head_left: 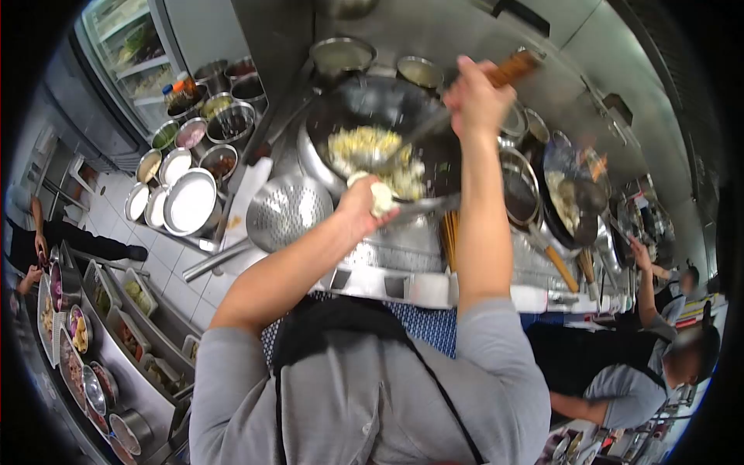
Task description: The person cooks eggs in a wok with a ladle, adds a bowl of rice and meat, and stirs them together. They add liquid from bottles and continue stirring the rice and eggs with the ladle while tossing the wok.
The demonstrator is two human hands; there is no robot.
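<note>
A dark wok (372, 101) holds yellow and white pieces of food (368, 147). My right hand (479, 97), raised above the wok's right side, grips the wooden handle of a ladle (426, 124) whose bowl rests in the food. At the wok's near edge, my left hand (363, 208) is closed round a pale, bunched cloth (382, 198), close to the wok's metal handle. What its hidden fingers touch beneath the cloth cannot be made out.
Left of the wok lies a perforated strainer (289, 213); beyond it stand bowls of white powder (191, 201) and other ingredients. At right, a co-worker (620, 356) reaches toward a second wok (573, 198). Food trays (128, 333) stand lower left, near another person (66, 236).
</note>
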